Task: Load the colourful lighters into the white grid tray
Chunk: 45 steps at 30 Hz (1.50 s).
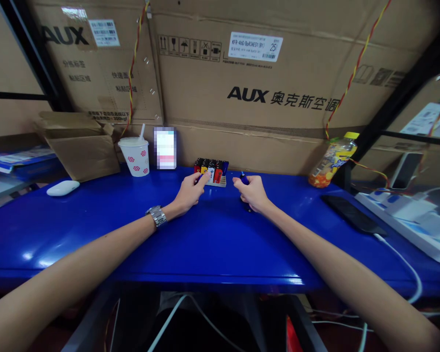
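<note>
On the blue table, a small tray holds several lighters in red, yellow, white, orange and blue. Just left of the tray is my left hand, its fingers closed round a small dark blue thing, probably a lighter, with its fingertips close to the front lighters. A watch is on my left wrist. To the right of the tray, apart from it, my right hand is closed on a dark blue tool with a thin tip pointing up; its lower end shows beneath the fist.
Behind stand a paper cup with a straw, a lit phone and large cardboard boxes. A white case lies left. At right are a tilted bottle, a black phone and a cable.
</note>
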### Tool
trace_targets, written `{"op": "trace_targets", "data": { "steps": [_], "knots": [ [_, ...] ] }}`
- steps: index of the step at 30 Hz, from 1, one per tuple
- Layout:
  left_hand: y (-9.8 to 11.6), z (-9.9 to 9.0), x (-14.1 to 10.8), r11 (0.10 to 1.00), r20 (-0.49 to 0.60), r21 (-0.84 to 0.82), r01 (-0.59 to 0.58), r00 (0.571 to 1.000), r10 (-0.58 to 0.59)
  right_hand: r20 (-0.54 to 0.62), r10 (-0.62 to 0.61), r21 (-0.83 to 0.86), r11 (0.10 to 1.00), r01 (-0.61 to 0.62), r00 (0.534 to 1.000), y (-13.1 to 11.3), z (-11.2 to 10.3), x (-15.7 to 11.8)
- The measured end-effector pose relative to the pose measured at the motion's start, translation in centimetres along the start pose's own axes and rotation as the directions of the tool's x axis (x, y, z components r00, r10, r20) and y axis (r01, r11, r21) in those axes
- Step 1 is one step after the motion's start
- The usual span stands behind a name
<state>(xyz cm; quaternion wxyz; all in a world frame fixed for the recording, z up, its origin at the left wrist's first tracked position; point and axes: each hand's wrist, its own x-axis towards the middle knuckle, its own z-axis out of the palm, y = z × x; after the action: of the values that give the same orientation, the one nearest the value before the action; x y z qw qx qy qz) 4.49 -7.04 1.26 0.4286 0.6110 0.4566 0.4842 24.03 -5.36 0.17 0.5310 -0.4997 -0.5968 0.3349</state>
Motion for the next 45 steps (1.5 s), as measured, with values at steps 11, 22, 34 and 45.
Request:
{"op": "trace_targets", "data": {
  "steps": [11, 22, 34, 45],
  "knots": [
    [-0.6, -0.2, 0.1, 0.913, -0.016, 0.383, -0.141, 0.987, 0.159, 0.003, 0.007, -0.029, 1.0, -0.007, 1.0, 0.1, 0.0, 0.1],
    [-0.6, -0.1, -0.1, 0.934, 0.005, 0.344, -0.091, 0.995, 0.095, 0.036, 0.013, 0.108, 0.994, -0.016, 0.999, 0.0, 0.0, -0.1],
    [-1.1, -0.2, 0.3, 0.912, 0.042, 0.38, -0.154, 0.988, 0.149, 0.108, -0.012, 0.405, 0.914, -0.033, 0.994, -0.2, -0.1, 1.3],
    [-0.9, -0.1, 0.3, 0.88, 0.055, 0.445, -0.168, 0.986, 0.16, -0.069, -0.251, 0.014, 0.967, 0.253, 0.965, 2.4, -0.1, 6.2]
  ]
}}
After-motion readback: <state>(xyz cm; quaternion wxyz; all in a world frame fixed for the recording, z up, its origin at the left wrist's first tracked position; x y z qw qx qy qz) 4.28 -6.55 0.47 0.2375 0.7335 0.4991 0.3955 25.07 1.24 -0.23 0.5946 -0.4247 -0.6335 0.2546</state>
